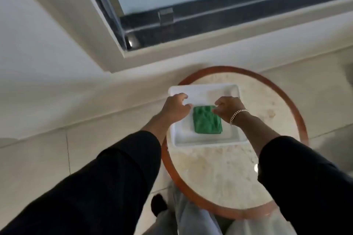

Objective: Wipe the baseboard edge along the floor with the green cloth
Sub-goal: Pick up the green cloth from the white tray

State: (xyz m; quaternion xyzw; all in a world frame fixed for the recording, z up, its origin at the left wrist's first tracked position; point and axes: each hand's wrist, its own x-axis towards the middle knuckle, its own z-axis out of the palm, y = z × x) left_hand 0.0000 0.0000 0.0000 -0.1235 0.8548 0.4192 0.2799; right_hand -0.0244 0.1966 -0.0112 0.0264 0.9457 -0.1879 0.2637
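Observation:
A folded green cloth (207, 121) lies flat in a white tray (202, 142) on a small round table (229, 173). My left hand (176, 108) hovers over the tray's left side, fingers curled, just beside the cloth's far left corner. My right hand (230, 108), with a chain bracelet on the wrist, touches the cloth's far right corner with its fingertips. The cream baseboard (107, 114) runs along the floor to the left of the table, below the wall.
The table has a marble top and a reddish-brown wooden rim (298, 112). Above the wall sits a window with a dark frame (191, 23). Pale floor tiles (38, 162) spread left of the table. My legs and a dark shoe (158, 204) show below.

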